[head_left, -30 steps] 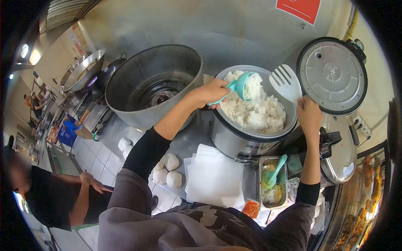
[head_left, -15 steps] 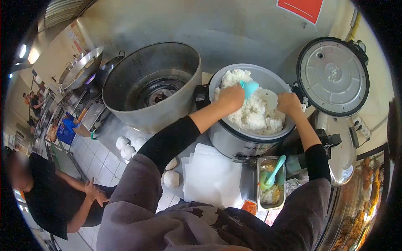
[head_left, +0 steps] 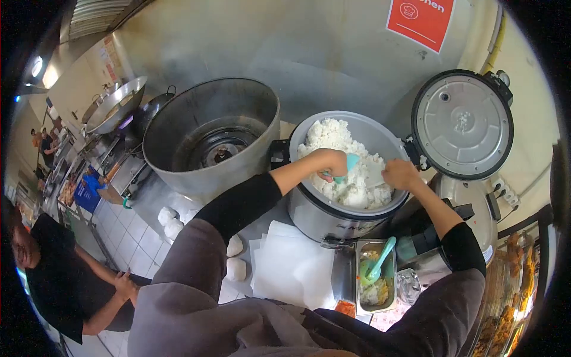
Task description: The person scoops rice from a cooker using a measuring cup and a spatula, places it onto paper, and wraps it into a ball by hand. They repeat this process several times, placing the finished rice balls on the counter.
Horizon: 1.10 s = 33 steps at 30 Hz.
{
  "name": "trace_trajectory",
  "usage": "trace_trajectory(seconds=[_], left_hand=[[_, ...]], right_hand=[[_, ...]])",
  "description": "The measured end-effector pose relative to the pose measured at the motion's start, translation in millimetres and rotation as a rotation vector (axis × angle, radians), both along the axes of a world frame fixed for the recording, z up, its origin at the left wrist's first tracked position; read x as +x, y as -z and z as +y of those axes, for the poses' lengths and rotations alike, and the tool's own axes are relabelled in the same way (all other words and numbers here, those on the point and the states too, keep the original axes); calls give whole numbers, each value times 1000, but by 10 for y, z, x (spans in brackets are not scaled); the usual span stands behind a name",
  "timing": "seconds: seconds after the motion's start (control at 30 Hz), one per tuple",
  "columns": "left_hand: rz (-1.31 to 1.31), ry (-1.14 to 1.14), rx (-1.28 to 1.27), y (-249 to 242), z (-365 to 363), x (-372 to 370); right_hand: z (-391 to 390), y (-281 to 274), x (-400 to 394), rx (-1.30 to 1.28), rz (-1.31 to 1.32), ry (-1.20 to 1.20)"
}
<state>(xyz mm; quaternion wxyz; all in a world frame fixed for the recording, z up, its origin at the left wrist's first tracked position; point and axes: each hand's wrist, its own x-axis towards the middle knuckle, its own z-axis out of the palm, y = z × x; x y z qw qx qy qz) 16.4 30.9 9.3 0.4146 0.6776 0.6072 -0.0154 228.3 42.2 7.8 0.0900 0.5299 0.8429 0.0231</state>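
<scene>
My left hand [head_left: 331, 162] is closed around a small turquoise plastic utensil [head_left: 352, 160], whose full shape is hidden by the fingers and rice. It is over the left part of a large rice cooker [head_left: 309, 220], amid heaped white rice [head_left: 327, 135]. At the cooker's right rim, my right hand [head_left: 401, 174] grips a whitish, flat rice paddle [head_left: 375, 172] with its blade against the rice. The cooker's round lid [head_left: 463, 128] is swung up to the right, rice grains stuck to its inside.
A big metal pot [head_left: 208, 175] stands left of the cooker. White paper sheets [head_left: 291, 262], round white bundles [head_left: 236, 269] and a steel tray [head_left: 360, 306] with a turquoise spoon [head_left: 380, 262] are in front. A person [head_left: 65, 268] stands at left, hands together.
My left hand has lowered and turned, bringing the turquoise utensil down toward the rice's middle. The right hand has shifted slightly with the paddle. The whole view has tilted upward a little.
</scene>
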Motion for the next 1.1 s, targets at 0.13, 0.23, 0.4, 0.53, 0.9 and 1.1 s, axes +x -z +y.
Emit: trace_trajectory(seconds=[0.13,0.23,0.4,0.53,0.9,1.1], left_hand=[[-292,-215,-55,-92,-227,-107],[-484,-278,-68,-144,-276,-124],[-678,-427,5,-275,-354,-83],[-896,-546,-88,-154,-412,-192],[-1137,-568,-65,-216,-519,-294],[-703,-466,351,-384,-820,-136]], right_hand=[[-405,-235,-314,167,80,92],[-515,-103,-460,477,67,-78],[-752,-21,-798,716,-142,16],[-816,-258,-669,748,-149,73],[-705,-340,-383,307,753,190],[-732,-97,-574,205,847,191]])
